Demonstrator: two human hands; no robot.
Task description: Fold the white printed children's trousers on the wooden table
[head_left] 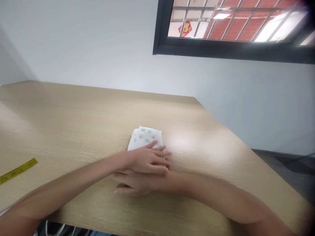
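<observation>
A small folded white cloth with a print of small green, pink and dark figures lies on the wooden table. My left hand lies across the near part of the cloth, its fingers spread and pointing right, slightly blurred. Below it, my right hand reaches in from the right and crosses under my left hand and wrist. Its thumb is stretched out to the left, apart from the other fingers, which are partly covered. The near edge of the cloth is hidden by both hands.
A yellow strip with dark markings is on the table at the left. The table's right edge slants down toward the grey floor. Behind stand a white wall and a dark-framed, barred window. Dark clothing and white cords show below the front edge.
</observation>
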